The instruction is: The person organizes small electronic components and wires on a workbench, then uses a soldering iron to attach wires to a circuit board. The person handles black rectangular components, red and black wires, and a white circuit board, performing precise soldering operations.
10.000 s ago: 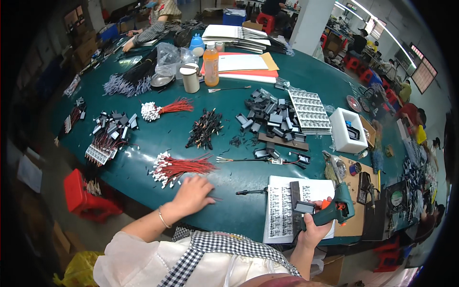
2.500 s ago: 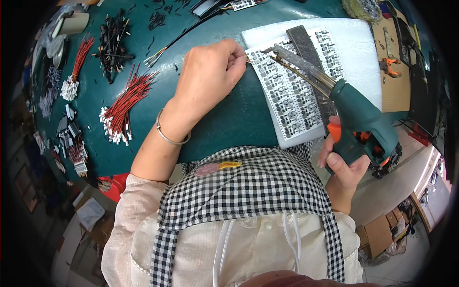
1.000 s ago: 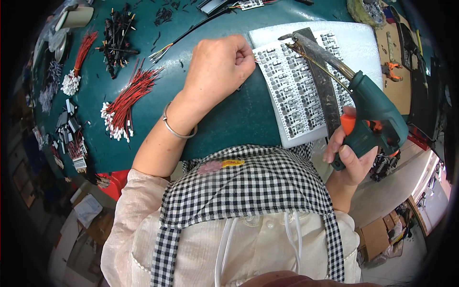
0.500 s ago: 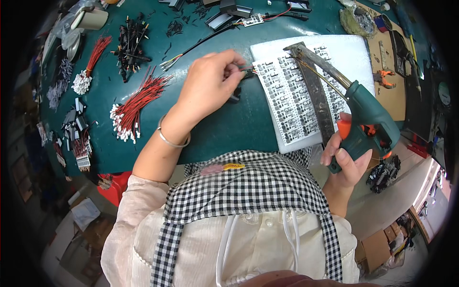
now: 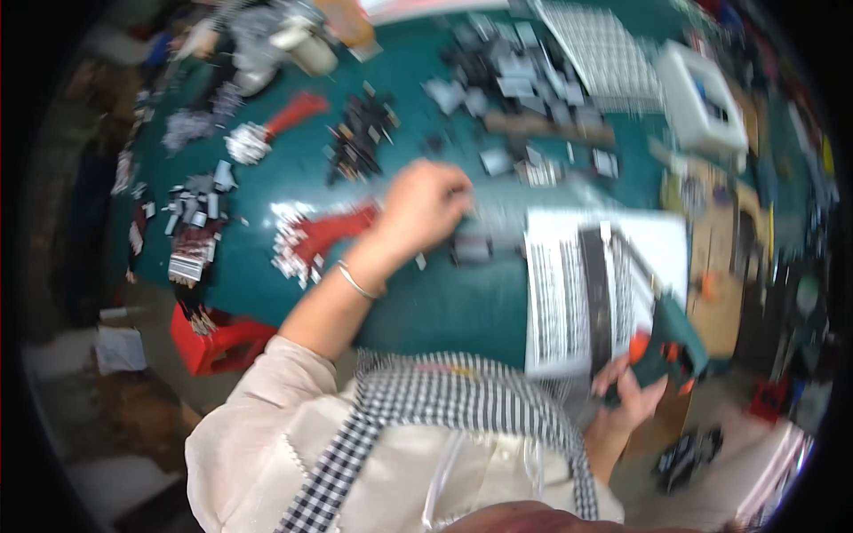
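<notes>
Blurred by motion, my left hand (image 5: 431, 204) is over the green table, its fingers curled. What they hold, if anything, cannot be made out. Just beyond its wrist lies a bundle of red wires (image 5: 342, 229) with white connectors. A small dark piece (image 5: 471, 250) lies to the right of the hand. My right hand (image 5: 633, 398) grips the handle of a green soldering gun (image 5: 680, 333) with an orange trigger. The gun's metal tip reaches over a dark metal bar (image 5: 598, 298) that lies across a sheet of small white circuit boards (image 5: 555, 302) on a white foam pad (image 5: 668, 233).
At the back sit a heap of grey and black housings (image 5: 524, 75), a white panel sheet (image 5: 604, 53) and a white box (image 5: 702, 107). Black cables (image 5: 360, 133) and another red wire bundle (image 5: 298, 108) lie left. A red stool (image 5: 222, 342) stands below the table's left edge.
The view has swung, showing more of the table's far side. My left hand has come away from the board sheet's edge toward the table's middle. My right hand still holds the soldering gun.
</notes>
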`<state>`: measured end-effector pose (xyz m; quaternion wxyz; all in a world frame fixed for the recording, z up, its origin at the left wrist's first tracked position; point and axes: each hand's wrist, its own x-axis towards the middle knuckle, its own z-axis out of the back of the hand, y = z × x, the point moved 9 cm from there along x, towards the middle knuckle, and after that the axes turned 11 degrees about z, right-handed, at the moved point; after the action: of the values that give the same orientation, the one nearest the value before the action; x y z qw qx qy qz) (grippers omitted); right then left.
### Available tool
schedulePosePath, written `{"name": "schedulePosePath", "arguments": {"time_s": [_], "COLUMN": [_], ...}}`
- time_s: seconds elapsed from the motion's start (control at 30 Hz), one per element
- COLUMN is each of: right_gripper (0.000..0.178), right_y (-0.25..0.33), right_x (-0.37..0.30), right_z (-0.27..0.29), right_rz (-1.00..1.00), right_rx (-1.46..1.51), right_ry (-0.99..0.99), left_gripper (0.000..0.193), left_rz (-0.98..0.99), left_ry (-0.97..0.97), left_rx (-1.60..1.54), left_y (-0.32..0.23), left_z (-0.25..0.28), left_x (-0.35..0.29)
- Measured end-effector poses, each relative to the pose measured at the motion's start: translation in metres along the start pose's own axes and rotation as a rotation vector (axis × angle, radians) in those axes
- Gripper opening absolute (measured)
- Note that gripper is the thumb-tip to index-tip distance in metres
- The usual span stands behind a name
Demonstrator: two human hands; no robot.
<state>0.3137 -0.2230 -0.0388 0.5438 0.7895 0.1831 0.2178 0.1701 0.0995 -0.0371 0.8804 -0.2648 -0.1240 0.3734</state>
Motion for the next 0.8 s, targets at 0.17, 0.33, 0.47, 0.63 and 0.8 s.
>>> {"name": "schedulePosePath", "arguments": {"time_s": [0.17, 0.33, 0.47, 0.63, 0.8], "right_gripper": [0.065, 0.065, 0.066, 0.066, 0.066], "right_y": [-0.002, 0.006, 0.007, 0.015, 0.017], "right_x": [0.011, 0.012, 0.01, 0.008, 0.01], "right_z": [-0.011, -0.009, -0.004, -0.01, -0.013], "right_rz": [0.04, 0.053, 0.063, 0.066, 0.092], "right_rx": [0.08, 0.05, 0.047, 0.022, 0.038], "right_ry": [0.029, -0.02, -0.027, -0.047, -0.03], "left_gripper": [0.02, 0.02, 0.017, 0.019, 0.022], "left_rz": [-0.05, 0.0, 0.017, 0.027, -0.015], "left_ry": [-0.142, -0.084, 0.001, 0.043, -0.016], "left_rx": [0.017, 0.051, 0.053, 0.093, 0.119], "left_y": [0.001, 0.011, 0.014, 0.017, 0.018], "left_z": [-0.006, -0.028, -0.035, -0.032, -0.019], "left_x": [0.021, 0.043, 0.052, 0.048, 0.04]}}
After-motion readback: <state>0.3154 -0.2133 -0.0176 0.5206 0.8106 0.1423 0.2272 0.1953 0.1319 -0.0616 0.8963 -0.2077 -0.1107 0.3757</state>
